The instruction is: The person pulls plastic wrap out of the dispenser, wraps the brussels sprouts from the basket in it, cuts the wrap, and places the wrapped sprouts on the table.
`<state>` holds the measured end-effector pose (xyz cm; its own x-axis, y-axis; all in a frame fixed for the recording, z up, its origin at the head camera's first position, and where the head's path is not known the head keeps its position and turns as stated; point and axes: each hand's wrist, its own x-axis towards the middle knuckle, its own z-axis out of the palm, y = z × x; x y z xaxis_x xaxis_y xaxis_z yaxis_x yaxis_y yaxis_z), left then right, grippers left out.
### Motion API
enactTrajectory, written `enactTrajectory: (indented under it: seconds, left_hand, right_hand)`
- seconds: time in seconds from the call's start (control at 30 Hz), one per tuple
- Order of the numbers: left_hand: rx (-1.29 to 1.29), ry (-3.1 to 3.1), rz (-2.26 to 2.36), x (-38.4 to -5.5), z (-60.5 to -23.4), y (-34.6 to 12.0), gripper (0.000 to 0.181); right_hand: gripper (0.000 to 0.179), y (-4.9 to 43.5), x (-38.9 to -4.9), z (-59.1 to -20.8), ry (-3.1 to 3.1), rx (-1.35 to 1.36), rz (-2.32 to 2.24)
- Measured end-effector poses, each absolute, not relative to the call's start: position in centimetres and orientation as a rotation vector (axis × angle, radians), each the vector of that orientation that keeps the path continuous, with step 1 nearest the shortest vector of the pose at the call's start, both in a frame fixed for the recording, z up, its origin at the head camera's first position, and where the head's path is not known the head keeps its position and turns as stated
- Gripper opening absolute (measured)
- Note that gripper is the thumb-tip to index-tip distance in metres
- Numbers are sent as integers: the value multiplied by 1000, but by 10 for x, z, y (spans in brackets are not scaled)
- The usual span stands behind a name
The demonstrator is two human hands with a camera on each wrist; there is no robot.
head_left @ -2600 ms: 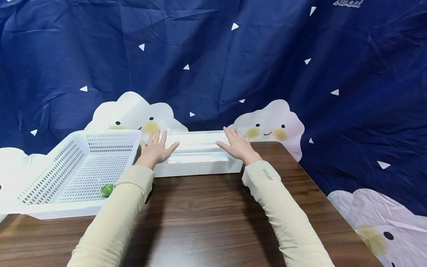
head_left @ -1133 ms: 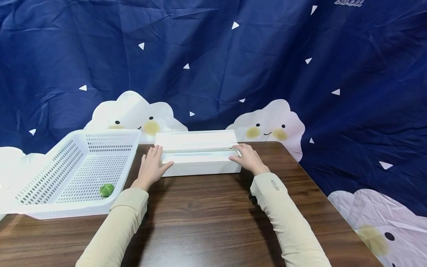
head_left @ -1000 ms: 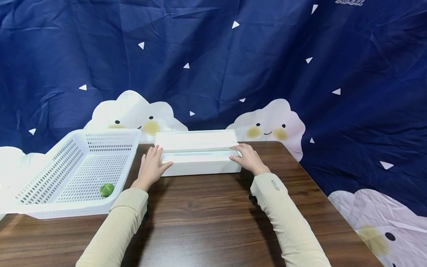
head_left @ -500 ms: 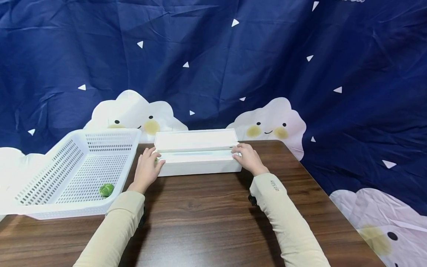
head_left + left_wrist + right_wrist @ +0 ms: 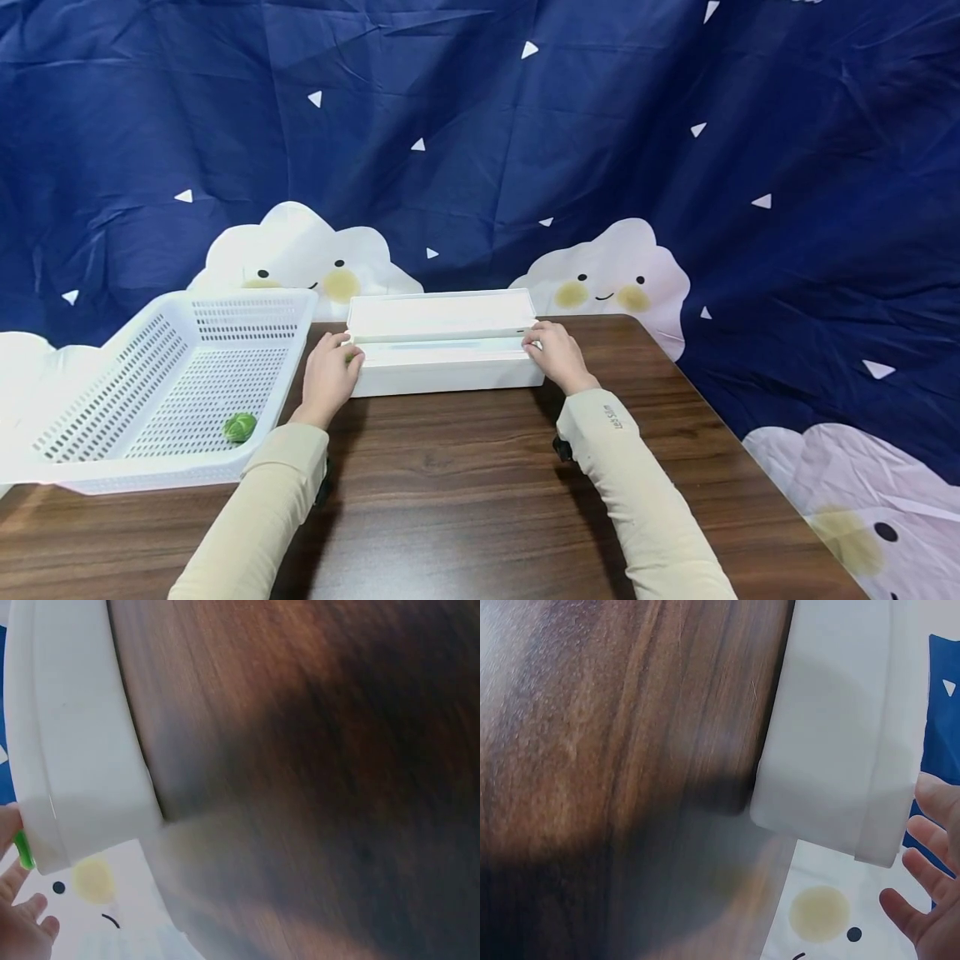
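A long white box [image 5: 450, 379] that looks like a cling film dispenser stands at the table's far side, its lid [image 5: 442, 315] tipped back. A pale, glossy strip [image 5: 442, 347] shows between lid and front wall. My left hand [image 5: 327, 375] pinches at the box's left end. In the left wrist view a small green piece [image 5: 24, 850] lies between its fingers there. At the right end my right hand [image 5: 558, 354] brings thumb and finger together on the upper front edge. Whether film is between the fingertips is too small to tell.
To the left stands a white perforated basket [image 5: 168, 477] with a round green vegetable [image 5: 240, 427] in it. The wooden table [image 5: 450, 500] ends at a slanting right edge. A blue curtain [image 5: 465, 125] with clouds hangs behind the table.
Both hands, earlier spread over the lid, have come back to the box's front ends. The left hand has slid outward, and its fingers have curled. The right thumb has closed toward the fingers.
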<state>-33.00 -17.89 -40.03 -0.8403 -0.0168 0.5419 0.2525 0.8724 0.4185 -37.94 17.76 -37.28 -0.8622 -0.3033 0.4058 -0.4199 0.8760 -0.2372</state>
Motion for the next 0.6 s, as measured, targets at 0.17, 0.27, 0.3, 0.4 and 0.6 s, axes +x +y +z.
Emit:
enactTrajectory:
  seconds: [0.17,0.27,0.3,0.4,0.6]
  left_hand:
    - [-122,-2476,-624,-331,-399,-175,14]
    - [-99,-2473,-605,-332,-398,-171,14]
    - [-92,-2473,-602,-332,-398,-170,14]
    - [-69,-2475,-613,-334,-398,-169,15]
    - [-27,-2478,-649,-337,-395,-167,16]
  right_hand:
    - [9,176,-381,-375,-2696,496,467]
    - [10,177,-382,-377,-2712,470,465]
    - [10,177,-382,-377,-2716,462,472]
    - [10,178,-382,-377,-2712,470,498]
    - [9,183,-380,-375,-2714,572,629]
